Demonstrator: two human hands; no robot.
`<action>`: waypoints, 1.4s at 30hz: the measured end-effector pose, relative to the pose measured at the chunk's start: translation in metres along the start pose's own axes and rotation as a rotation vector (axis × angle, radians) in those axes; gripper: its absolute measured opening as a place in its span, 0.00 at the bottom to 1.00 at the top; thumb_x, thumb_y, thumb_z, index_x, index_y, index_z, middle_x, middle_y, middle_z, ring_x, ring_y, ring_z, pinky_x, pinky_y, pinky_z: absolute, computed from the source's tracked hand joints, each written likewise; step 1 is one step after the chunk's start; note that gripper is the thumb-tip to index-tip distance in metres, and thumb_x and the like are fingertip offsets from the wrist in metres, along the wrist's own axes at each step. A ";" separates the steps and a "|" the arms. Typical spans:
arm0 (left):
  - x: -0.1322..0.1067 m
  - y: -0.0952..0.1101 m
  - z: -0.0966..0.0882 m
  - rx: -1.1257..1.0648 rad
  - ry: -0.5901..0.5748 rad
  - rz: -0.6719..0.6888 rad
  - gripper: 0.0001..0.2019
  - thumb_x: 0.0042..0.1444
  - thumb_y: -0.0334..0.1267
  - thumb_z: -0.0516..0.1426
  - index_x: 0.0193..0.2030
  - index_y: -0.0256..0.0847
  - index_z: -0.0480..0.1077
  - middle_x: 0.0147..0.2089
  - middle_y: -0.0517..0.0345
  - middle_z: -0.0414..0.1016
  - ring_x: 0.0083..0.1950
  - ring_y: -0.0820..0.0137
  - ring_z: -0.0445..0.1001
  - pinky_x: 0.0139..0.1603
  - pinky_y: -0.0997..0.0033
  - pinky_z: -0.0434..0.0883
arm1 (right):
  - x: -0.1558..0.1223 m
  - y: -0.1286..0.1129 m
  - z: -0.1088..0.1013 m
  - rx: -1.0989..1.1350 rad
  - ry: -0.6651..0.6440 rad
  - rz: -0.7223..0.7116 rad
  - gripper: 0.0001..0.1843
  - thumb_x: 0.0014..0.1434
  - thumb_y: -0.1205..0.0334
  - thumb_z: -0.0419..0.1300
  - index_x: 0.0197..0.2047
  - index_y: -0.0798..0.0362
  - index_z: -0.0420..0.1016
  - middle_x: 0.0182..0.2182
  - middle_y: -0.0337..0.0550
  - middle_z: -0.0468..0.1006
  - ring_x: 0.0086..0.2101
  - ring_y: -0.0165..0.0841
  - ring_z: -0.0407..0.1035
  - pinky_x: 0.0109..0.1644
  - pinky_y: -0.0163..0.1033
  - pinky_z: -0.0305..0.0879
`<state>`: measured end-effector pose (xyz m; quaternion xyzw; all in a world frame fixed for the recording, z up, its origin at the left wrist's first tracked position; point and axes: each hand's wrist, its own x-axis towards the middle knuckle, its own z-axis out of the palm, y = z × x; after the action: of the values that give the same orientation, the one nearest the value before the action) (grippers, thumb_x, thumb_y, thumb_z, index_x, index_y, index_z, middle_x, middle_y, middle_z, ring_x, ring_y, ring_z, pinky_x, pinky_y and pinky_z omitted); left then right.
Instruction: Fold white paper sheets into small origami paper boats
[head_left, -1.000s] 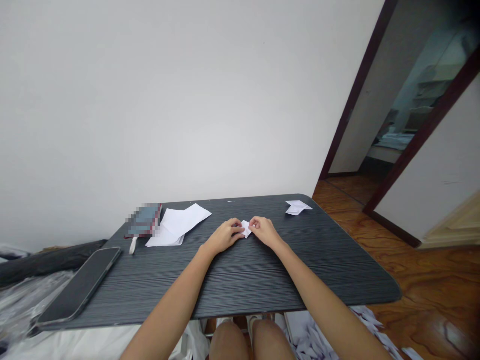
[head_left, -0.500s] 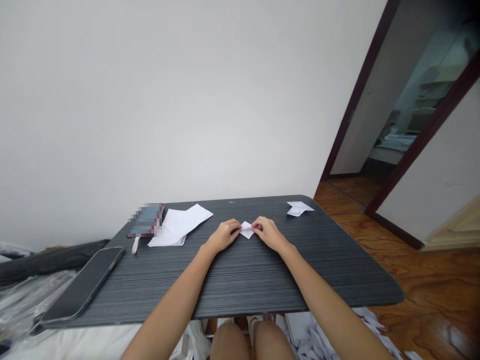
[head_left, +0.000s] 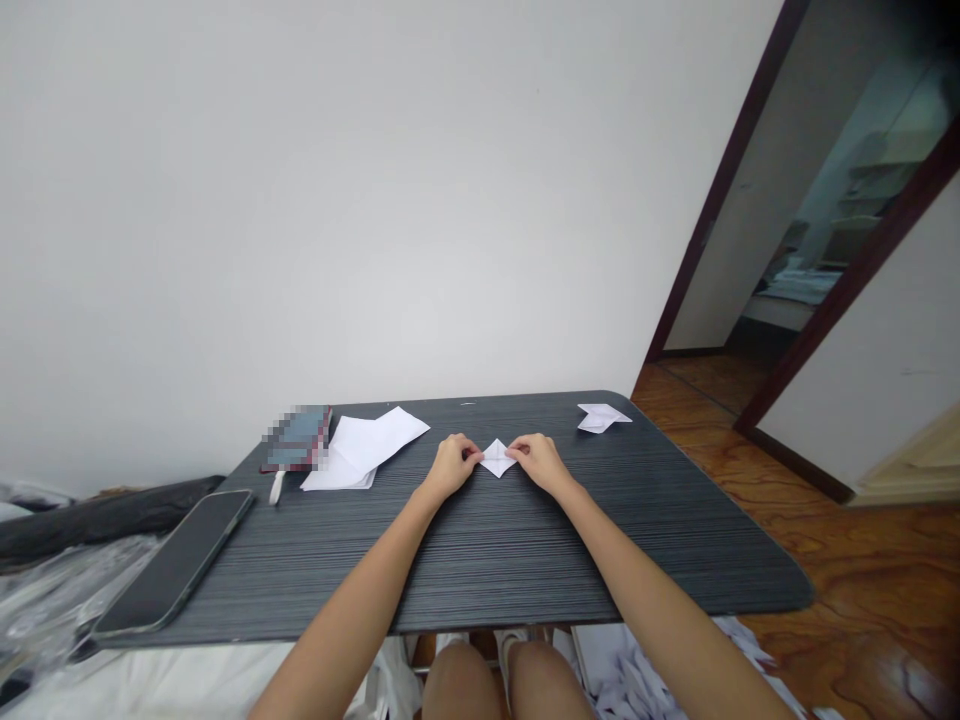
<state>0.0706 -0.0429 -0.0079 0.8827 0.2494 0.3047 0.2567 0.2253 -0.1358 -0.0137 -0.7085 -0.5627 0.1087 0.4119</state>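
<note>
- White folded paper piece (head_left: 497,457), small diamond shape w/ a centre crease, lies flat near mid-table on the dark grey table (head_left: 480,560); slightly toward the far edge
- Left hand (head_left: 448,465) pinches its left corner, right hand (head_left: 540,462) pinches its right corner; thumb + forefinger tips on the paper, other fingers curled
- To do this well, I'd judge: keep both corners pinned flat vs the tabletop; pull evenly outward so the crease stays centred; press w/ fingertip pads, not nails; don't lift one side or the diamond skews
- Pose: both forearms reach fwd from the near edge and converge on the piece; wrists low, close to the surface; knuckles up; hands apart, paper between them
- Around: loose white sheets (head_left: 365,448) to the left, well apart from the hands; blurred-out booklet (head_left: 298,439) beside them; white pen (head_left: 277,488) just below it; black phone (head_left: 178,561) near the left edge, face up
- Another folded paper (head_left: 602,417) sits at the far right corner; paper scraps (head_left: 645,675) lie on the floor under the table
</note>
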 end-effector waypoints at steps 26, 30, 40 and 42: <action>-0.001 0.011 0.003 0.444 -0.011 -0.301 0.09 0.48 0.27 0.45 0.32 0.40 0.64 0.34 0.55 0.68 0.42 0.64 0.62 0.41 0.59 0.54 | 0.009 -0.019 0.004 -0.387 -0.213 0.102 0.04 0.51 0.65 0.52 0.33 0.52 0.65 0.31 0.42 0.71 0.33 0.31 0.64 0.31 0.32 0.50; -0.006 0.019 0.002 0.423 0.064 -0.230 0.09 0.54 0.37 0.43 0.38 0.42 0.62 0.38 0.55 0.65 0.44 0.66 0.60 0.42 0.61 0.53 | 0.006 -0.020 0.005 -0.421 -0.196 0.085 0.04 0.52 0.64 0.51 0.34 0.52 0.64 0.32 0.42 0.70 0.34 0.31 0.64 0.33 0.33 0.49; 0.007 0.017 0.015 0.458 -0.057 -0.376 0.08 0.47 0.43 0.50 0.31 0.42 0.63 0.38 0.54 0.63 0.45 0.60 0.58 0.42 0.53 0.54 | 0.003 -0.024 0.007 -0.467 -0.163 0.100 0.06 0.53 0.60 0.50 0.34 0.51 0.63 0.33 0.42 0.69 0.36 0.34 0.63 0.35 0.36 0.48; 0.009 0.015 0.013 0.442 -0.058 -0.382 0.05 0.48 0.38 0.48 0.30 0.43 0.64 0.37 0.55 0.64 0.44 0.61 0.59 0.41 0.52 0.54 | 0.001 -0.024 0.008 -0.474 -0.155 0.091 0.06 0.54 0.61 0.49 0.35 0.51 0.63 0.33 0.42 0.69 0.37 0.34 0.62 0.35 0.36 0.47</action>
<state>0.0895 -0.0531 -0.0040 0.8627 0.4639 0.1635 0.1178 0.2038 -0.1308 -0.0014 -0.7996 -0.5697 0.0460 0.1845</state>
